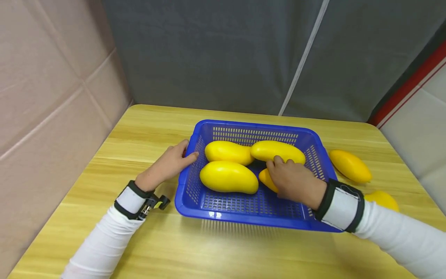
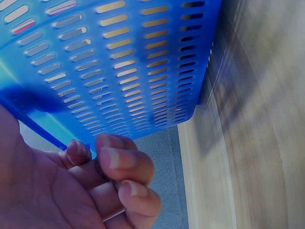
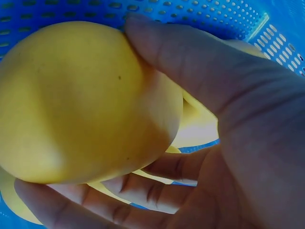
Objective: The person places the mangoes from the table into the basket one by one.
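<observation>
Three smooth, elongated yellow mangoes [image 1: 229, 177] lie inside a rectangular blue perforated plastic basket [image 1: 244, 222], whose raised walls likely stop them rolling. Beside them, within the basket, the right hand [image 1: 294, 180] holds a plump orange-yellow mango [image 1: 265, 179], thumb and fingers set wide, presumably to suit its girth. The left hand [image 1: 168, 162] grips the basket's left rim, thumb over the top, probably for steadiness. Two other orange-yellow mangoes [image 1: 350, 166] sit on the pale wooden table [image 1: 150, 128].

Blue slotted bskt [image 1: 258, 221], sitting upright, three smooth ylw fruits [image 1: 229, 177] lying inside; orangey fruit [image 1: 266, 179], nr centre, gripped, part-hidden
</observation>
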The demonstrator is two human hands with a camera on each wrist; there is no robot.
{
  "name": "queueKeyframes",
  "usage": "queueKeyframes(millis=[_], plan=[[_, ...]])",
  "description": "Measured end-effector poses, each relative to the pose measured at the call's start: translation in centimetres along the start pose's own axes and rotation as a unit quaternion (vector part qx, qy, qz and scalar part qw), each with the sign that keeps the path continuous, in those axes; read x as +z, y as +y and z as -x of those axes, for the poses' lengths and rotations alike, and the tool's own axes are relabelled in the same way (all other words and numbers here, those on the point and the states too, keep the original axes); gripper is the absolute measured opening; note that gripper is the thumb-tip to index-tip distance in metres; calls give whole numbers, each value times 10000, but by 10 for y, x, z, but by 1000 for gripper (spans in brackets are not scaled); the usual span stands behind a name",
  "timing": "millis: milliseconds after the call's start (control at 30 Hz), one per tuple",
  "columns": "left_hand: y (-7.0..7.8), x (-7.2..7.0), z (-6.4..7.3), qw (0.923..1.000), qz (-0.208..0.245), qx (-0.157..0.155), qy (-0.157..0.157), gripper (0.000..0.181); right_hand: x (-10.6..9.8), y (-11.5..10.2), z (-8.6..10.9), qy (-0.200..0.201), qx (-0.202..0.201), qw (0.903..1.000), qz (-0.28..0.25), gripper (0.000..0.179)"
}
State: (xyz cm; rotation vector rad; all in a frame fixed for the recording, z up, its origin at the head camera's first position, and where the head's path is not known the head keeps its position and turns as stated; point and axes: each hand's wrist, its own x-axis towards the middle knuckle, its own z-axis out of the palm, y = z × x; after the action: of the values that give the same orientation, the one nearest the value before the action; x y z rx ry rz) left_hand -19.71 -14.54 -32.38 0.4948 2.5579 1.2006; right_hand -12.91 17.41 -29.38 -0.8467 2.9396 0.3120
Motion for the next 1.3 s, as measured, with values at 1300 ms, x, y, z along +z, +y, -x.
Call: queueKeyframes(millis=[1300], plan=[[-2,0,-1,10000,12,60,-29,35,4,5,4,93,-43,9999,-46,68]])
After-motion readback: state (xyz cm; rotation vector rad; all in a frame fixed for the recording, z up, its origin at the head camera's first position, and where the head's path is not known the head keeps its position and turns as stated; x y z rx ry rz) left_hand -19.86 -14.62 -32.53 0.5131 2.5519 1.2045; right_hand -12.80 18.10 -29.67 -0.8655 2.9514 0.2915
